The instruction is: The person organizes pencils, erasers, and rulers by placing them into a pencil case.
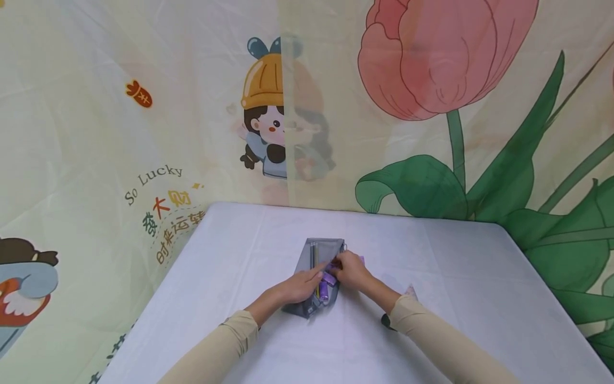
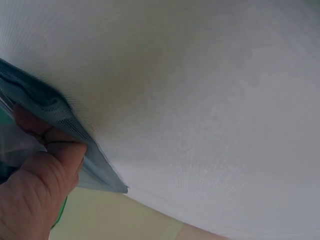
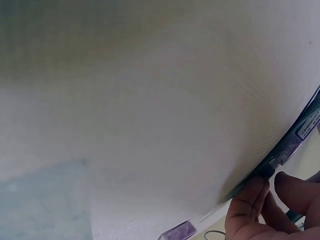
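Observation:
A grey mesh pencil pouch [image 1: 312, 266] lies in the middle of the white table [image 1: 240, 250], with pens and purple items [image 1: 328, 285] inside. My left hand [image 1: 302, 285] rests flat on the pouch; in the left wrist view its thumb [image 2: 45, 170] presses the pouch's grey mesh edge [image 2: 55, 110]. My right hand [image 1: 350, 269] pinches the pouch's right edge near the zip. The right wrist view shows its fingertips [image 3: 250, 210] at the dark pouch rim [image 3: 290, 145] and a purple item [image 3: 179, 231].
A printed cloth backdrop [image 1: 144, 106] with a cartoon girl and a pink tulip hangs behind and around the table. The table's far edge [image 1: 336, 209] meets the cloth. A small dark object [image 1: 386, 321] peeks out beside my right sleeve.

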Tool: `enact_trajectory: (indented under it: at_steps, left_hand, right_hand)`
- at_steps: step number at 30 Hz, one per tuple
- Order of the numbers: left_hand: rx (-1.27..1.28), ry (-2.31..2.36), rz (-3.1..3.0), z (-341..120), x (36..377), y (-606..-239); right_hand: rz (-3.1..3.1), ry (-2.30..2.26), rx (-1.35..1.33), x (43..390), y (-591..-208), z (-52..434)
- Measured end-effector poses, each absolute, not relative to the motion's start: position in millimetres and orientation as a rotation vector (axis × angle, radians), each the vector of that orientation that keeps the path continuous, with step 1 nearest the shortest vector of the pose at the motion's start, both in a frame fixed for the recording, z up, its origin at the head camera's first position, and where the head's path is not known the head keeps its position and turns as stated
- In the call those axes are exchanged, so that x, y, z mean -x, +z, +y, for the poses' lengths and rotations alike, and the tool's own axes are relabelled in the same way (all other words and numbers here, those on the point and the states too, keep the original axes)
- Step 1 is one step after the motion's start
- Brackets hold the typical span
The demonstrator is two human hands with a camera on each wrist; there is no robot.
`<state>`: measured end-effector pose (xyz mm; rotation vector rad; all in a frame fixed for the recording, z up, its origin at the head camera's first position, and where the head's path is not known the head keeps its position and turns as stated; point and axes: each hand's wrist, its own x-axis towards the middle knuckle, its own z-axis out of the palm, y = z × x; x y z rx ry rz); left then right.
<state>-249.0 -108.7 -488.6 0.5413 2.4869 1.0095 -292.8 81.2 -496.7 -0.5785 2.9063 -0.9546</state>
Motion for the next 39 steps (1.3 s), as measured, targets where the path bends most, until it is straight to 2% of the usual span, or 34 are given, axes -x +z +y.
enact_trajectory:
  at_steps: [7, 23, 39]
  left_hand:
    - [-0.538, 0.983, 2.504, -108, 250, -490]
    - [-0.553, 0.980, 2.516, -108, 250, -490]
    - [-0.549, 0.980, 2.536, -106, 249, -490]
  right_hand:
    - [2.884, -0.973, 0.670, 289, -496, 87]
    - [3.070, -0.671, 0.852, 281, -484, 123]
    - [3.205, -0.396, 0.672, 280, -487, 179]
